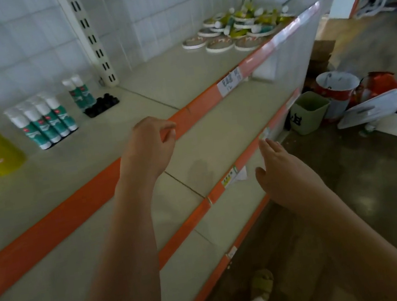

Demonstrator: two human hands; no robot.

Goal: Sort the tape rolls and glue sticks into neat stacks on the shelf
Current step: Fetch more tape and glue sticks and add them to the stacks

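Your left hand (150,142) hovers loosely curled over the shelf (117,137) edge; your right hand (280,171) is flat, glue sticks (43,120) standing upright beyond.

Upright glue sticks (42,120); jumbled tape rolls (233,31)

Both hands (150,142) (281,173) outstretched, empty.

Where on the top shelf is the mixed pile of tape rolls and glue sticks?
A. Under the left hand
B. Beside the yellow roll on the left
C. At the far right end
C: the mixed pile lies at the far right end of the top shelf, far from both hands.
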